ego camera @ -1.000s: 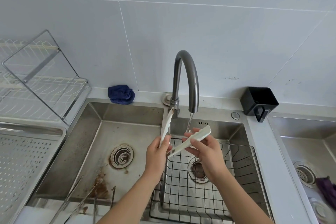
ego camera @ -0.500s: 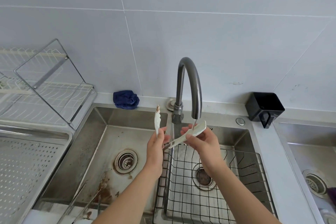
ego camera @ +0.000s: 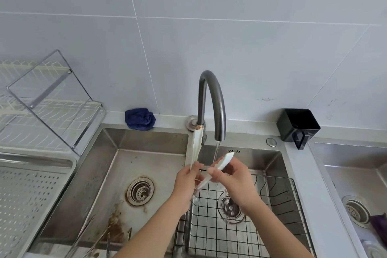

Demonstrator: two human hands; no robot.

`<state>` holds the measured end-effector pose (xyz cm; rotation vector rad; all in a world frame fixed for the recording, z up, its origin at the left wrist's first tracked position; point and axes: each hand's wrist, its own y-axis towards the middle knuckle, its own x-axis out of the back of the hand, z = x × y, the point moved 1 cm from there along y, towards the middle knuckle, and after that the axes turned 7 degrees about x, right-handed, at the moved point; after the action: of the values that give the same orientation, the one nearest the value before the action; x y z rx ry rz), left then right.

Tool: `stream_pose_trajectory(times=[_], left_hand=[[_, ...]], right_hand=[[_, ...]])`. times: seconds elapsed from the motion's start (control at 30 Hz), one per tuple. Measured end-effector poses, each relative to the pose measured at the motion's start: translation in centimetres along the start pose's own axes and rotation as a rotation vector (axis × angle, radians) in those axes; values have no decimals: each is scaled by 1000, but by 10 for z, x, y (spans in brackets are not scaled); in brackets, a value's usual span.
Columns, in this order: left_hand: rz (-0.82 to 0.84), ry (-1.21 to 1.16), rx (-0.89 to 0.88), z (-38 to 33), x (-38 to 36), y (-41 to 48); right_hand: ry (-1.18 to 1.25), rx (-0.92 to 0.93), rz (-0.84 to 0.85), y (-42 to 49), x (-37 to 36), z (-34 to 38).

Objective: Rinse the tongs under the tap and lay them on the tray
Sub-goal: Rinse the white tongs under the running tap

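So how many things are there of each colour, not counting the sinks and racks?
White: 1, the tongs
Dark grey: 1, the tap
Blue: 1, the cloth
Black: 1, the holder
Purple: 1, the cloth in the far right sink
Total: 5

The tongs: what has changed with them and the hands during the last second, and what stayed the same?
Little changed. Both hands kept their grip: the left hand on the upright arm of the white tongs, the right hand on the other arm, whose tip stayed at the water from the tap. The apparent shifts come mostly from the camera. The tray stayed unused.
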<state>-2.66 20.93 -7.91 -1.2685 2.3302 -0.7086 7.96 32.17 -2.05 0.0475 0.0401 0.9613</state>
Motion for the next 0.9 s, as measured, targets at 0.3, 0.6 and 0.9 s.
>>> stream_pose_trajectory(times=[0.3,0.6,0.9], left_hand=[[-24,68,1,32,29,-28],[326,-167,446,46,49,-53],[371,2,237,33,57,-73]], right_hand=[[26,-58,181,-5,-20,-13],[-224,-381,52,3,-26,-55],[-48,-440,-137,9,-29,-64]])
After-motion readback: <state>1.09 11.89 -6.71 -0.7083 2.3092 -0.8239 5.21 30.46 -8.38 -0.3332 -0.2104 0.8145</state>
